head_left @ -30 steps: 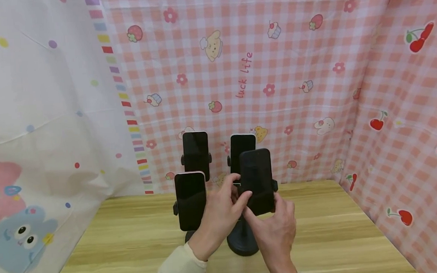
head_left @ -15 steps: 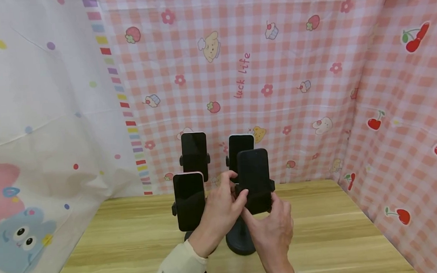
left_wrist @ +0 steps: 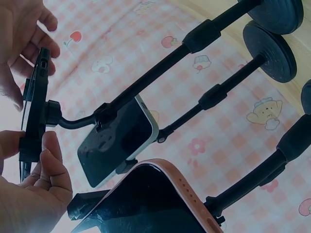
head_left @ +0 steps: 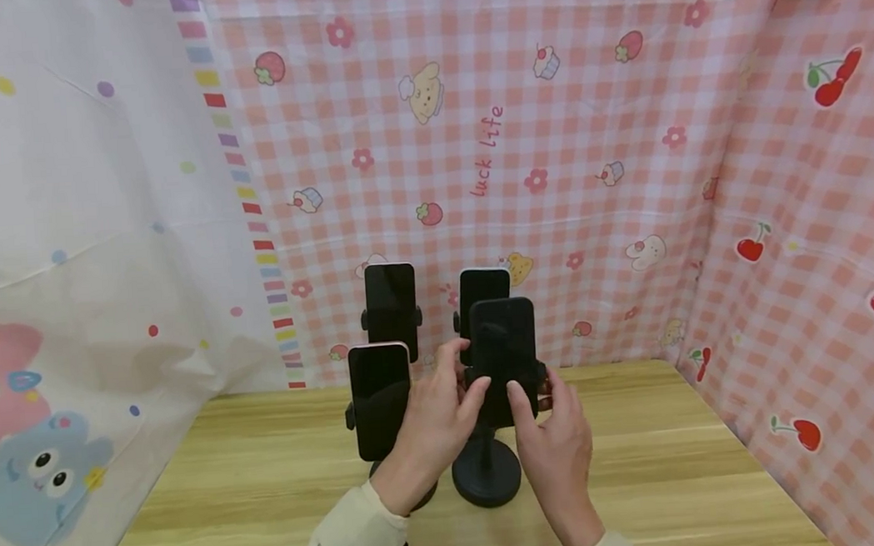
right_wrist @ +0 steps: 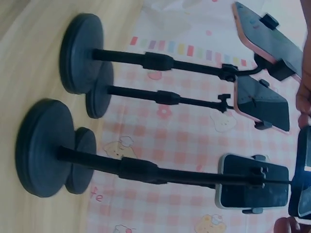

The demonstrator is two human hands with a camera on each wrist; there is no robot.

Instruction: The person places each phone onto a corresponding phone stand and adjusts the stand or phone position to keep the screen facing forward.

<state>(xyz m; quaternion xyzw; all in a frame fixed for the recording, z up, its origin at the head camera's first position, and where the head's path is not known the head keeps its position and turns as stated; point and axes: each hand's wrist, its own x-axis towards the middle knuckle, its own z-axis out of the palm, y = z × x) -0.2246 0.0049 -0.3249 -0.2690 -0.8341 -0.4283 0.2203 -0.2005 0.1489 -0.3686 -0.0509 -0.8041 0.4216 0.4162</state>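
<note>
A black phone (head_left: 503, 344) stands upright in the clamp (left_wrist: 36, 131) of a black phone stand (right_wrist: 138, 170), at the front right of several such stands. My left hand (head_left: 434, 415) pinches the clamp's left side, thumb at the phone's front edge and fingers curled behind it. My right hand (head_left: 556, 441) is round the lower right edge of the same phone, thumb over the screen and fingers reaching behind the clamp's other side. Most of the right fingers are hidden in the head view; whether they touch the back is unclear.
Phones in stands stand close by: a pink-edged phone (head_left: 381, 402) at front left, another phone (head_left: 392, 309) behind it, and a white-edged phone (head_left: 483, 295) behind the black one. Round bases rest on the wooden table (head_left: 666, 459). Checked cloth (head_left: 585, 114) hangs behind.
My right thumb has moved up from the black phone's bottom edge onto its screen. The phone has shifted slightly left. My left hand keeps its hold.
</note>
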